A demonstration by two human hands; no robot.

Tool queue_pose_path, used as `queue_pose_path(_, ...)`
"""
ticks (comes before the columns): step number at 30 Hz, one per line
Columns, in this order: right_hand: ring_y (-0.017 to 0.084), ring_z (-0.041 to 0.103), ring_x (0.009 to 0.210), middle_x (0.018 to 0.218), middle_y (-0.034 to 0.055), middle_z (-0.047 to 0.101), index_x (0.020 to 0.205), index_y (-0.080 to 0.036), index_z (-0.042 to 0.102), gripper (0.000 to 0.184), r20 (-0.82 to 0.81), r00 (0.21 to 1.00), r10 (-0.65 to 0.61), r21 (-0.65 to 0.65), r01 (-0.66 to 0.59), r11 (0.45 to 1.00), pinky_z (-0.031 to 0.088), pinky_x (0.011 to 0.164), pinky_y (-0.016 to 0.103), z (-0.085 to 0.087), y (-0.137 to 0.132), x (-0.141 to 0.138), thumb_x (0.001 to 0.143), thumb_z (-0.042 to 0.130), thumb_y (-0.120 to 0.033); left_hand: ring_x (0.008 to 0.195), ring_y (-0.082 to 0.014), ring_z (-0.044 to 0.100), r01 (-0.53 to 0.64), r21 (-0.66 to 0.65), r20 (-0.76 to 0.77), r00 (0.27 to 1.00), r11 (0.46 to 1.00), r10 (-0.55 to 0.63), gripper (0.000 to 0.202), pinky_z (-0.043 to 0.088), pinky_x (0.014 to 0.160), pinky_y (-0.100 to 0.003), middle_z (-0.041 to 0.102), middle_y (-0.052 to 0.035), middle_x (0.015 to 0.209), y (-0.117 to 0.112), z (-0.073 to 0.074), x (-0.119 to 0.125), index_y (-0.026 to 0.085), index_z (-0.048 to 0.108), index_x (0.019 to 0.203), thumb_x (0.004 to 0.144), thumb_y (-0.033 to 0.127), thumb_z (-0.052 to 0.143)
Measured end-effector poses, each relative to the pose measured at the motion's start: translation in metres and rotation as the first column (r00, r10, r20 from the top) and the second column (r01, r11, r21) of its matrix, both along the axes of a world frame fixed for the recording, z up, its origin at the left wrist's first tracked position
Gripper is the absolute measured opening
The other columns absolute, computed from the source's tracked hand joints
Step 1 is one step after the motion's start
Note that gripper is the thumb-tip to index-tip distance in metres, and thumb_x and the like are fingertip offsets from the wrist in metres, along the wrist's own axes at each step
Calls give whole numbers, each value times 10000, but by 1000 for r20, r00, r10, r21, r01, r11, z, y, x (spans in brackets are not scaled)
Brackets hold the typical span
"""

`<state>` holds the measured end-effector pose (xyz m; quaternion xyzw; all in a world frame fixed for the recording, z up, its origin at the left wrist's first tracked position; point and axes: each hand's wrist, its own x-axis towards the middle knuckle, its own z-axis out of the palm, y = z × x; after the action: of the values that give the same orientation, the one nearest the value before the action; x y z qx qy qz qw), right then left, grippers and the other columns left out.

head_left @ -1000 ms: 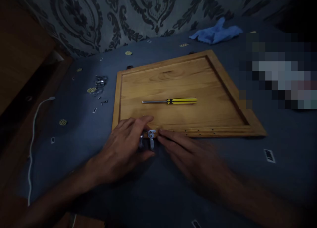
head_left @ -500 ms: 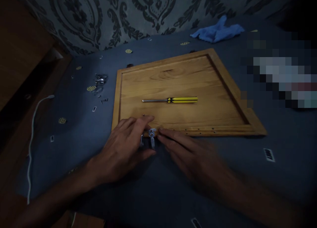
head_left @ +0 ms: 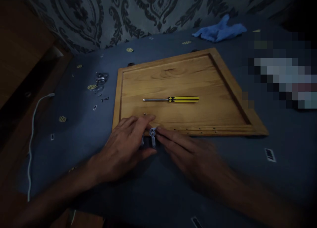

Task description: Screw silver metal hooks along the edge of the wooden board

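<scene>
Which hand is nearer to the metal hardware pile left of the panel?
Left. The left hand sits at the near edge of the wooden panel, down-right of the hardware pile; the right hand lies farther right, past the hinge.

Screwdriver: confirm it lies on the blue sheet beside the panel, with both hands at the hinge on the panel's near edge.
Wrong in one respect. The head view shows the screwdriver lying on the panel itself, not on the sheet beside it. The left hand and right hand are indeed at the hinge on the panel's near edge.
</scene>
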<state>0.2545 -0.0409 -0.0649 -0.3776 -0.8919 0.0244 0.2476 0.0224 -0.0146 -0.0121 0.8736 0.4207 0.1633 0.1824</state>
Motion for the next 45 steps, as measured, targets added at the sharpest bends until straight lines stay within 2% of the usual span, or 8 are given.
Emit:
queue_pose_path(5,206,773,1097,1364,125,725,1306,-123,689,395,1,1000,30,48,-30,998,691,819,317,0,1,-2,1034,409,-63,1192,-289,646,5,1,12,1000,1000,-5,763,526,1038,-460,698,-83,1285,0,0,0,249,393,1482,863,209,838)
queue_pose_path(9,193,767,1110,1334,120,743,1268,-112,696,375,-1,999,40,77,-40,996,671,864,303,1,3,-2,1040,404,-52,1166,-286,654,-11,-7,25,1000,1000,11,788,537,1009,-448,707,-72,1258,0,0,1,253,404,1473,833,178,859)
queue_pose_path(20,187,755,1113,1332,104,746,1281,-126,706,376,13,999,35,60,-35,998,655,896,301,0,1,-2,1032,433,-55,1168,-285,654,-11,-23,54,998,1000,12,754,545,1002,-462,709,-78,1258,0,-3,0,249,425,1456,843,225,863)
queue_pose_path(28,187,765,1054,1358,106,732,1300,-147,679,374,0,999,41,84,-41,996,650,794,298,-5,1,0,1041,421,-68,1164,-268,662,-3,-18,74,997,1000,4,745,557,1012,-439,709,-70,1254,0,-5,0,247,437,1442,838,207,872)
queue_pose_path(35,176,762,1031,1357,84,734,1311,-168,678,404,58,998,27,70,-31,997,649,796,294,-3,0,0,1036,402,-58,1163,-269,670,0,-4,86,996,1000,0,735,564,1014,-441,708,-73,1249,0,-6,0,249,443,1443,846,239,872)
queue_pose_path(45,184,752,1079,1380,81,720,1320,-171,664,383,44,999,28,58,-31,998,654,819,305,-5,0,0,1045,415,-77,1108,-262,679,5,16,76,997,1000,-7,731,571,961,-414,716,-73,1228,1,-6,2,229,453,1422,833,253,886)
